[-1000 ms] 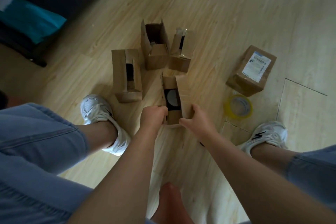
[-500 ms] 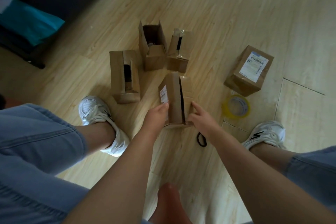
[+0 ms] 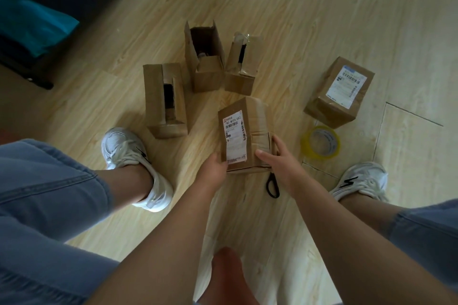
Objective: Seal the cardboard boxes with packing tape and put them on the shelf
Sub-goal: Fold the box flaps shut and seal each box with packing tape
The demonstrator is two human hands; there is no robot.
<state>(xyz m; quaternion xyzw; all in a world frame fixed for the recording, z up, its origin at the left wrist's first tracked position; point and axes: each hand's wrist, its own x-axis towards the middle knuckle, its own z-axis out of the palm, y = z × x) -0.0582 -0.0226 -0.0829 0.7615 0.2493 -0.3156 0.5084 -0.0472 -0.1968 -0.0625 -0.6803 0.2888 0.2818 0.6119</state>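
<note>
My left hand (image 3: pixel 215 167) and right hand (image 3: pixel 281 163) both grip the near end of the cardboard box (image 3: pixel 257 116), fingers curled round its sides, near the middle of the floor (image 3: pixel 322 7). Half a second ago its open slit faced up; now the shipping label (image 3: pixel 235 136) does, reading "780 M205 G02". The tape roll (image 3: pixel 319 141) lies just right of it.

Dim, soft daylight; faint shadows; wide-angle bending at edges.
</note>
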